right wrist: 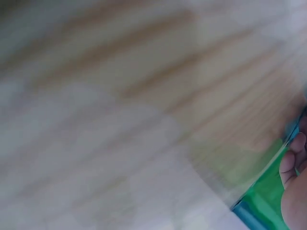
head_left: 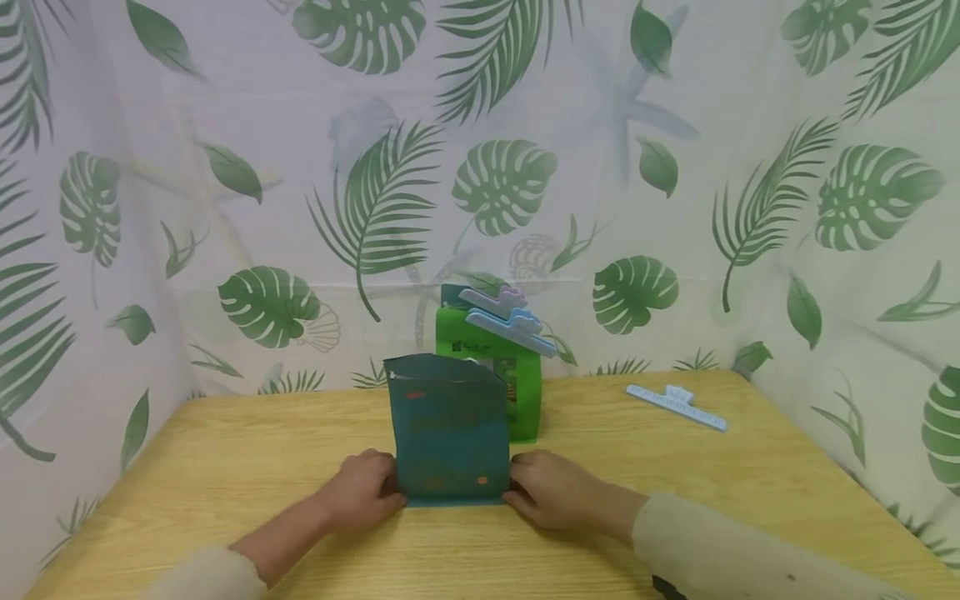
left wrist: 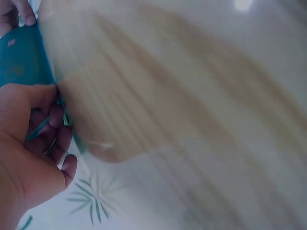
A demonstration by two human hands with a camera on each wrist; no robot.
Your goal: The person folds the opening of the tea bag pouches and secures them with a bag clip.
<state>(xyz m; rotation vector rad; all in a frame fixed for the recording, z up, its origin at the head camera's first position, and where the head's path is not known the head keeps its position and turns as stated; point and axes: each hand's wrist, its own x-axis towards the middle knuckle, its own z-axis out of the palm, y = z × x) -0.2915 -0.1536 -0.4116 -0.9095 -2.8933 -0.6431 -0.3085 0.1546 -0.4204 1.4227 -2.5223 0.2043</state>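
A teal pouch (head_left: 450,425) stands upright on the table in the head view, its top edges parted and slightly bent. My left hand (head_left: 365,492) pinches its lower left corner, thumb in front and fingers curled behind the edge. At the lower right corner, my right hand (head_left: 555,490) grips the pouch the same way. The left wrist view shows the left hand (left wrist: 33,139) with its fingers bent round the teal edge. Only a few fingertips of the right hand (right wrist: 295,160) show in the right wrist view.
Behind the pouch stands a green bag (head_left: 531,400) with a blue sealing clip (head_left: 510,327) across its top. A purple clip (head_left: 491,302) sits on another teal bag (head_left: 452,295) behind it. One light blue clip (head_left: 675,406) lies at the right back of the wooden table (head_left: 262,450).
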